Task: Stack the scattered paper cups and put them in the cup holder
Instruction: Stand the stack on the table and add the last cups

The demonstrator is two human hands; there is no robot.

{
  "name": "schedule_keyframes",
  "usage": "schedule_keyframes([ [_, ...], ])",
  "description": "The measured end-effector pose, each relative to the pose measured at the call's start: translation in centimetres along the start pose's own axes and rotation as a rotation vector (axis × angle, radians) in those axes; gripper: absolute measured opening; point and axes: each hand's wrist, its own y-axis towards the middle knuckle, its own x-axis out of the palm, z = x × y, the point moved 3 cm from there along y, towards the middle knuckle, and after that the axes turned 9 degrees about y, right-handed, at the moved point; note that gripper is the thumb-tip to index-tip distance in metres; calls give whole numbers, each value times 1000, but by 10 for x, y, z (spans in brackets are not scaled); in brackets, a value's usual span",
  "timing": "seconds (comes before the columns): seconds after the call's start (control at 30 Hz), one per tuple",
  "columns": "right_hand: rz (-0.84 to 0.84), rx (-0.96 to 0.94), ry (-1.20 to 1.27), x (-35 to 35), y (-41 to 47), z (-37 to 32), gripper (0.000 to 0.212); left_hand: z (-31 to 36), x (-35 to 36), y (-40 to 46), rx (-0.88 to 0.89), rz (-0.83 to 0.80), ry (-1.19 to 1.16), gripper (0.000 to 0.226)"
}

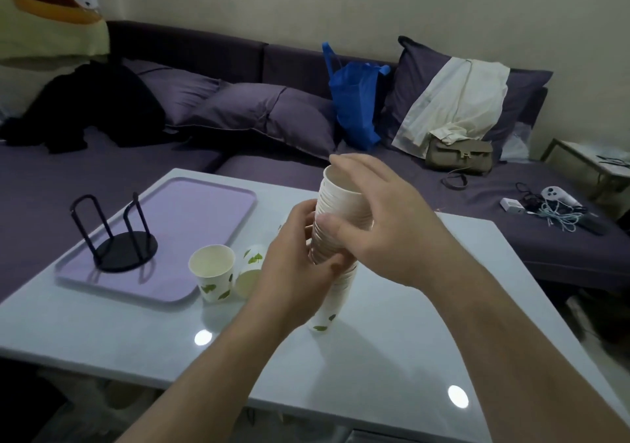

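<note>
A tall stack of white paper cups with green leaf prints (341,204) stands on the table, tilted slightly. My left hand (296,255) grips its middle from the left. My right hand (378,217) holds the upper part, thumb across the front and fingers over the rim. One loose cup (213,272) stands upright left of the stack. Another cup (250,270) lies on its side beside it. The black wire cup holder (116,234) stands on a purple tray (211,200) at the left, with no cups in it.
The white glossy table (392,357) ends near the bottom of the view. Behind it runs a purple sofa (102,177) with pillows, a blue bag (354,102), a handbag (458,154), cables and a controller (559,197).
</note>
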Motion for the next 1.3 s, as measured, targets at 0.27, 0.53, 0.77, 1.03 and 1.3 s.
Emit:
schedule_keyframes([
  [0.27,104,60,206,4,-9,7,81,-22,-41,2,-99,21,11,59],
  [0.53,110,182,314,9,-25,13,98,-101,-93,9,-403,1,997,17],
  [0.77,131,212,378,12,-27,11,103,-69,-100,4,-220,291,667,29],
  [1.03,200,178,427,0,-27,6,101,40,-114,-3,215,587,145,11],
  [1.3,195,156,430,10,-23,8,81,92,-80,12,481,380,241,11],
])
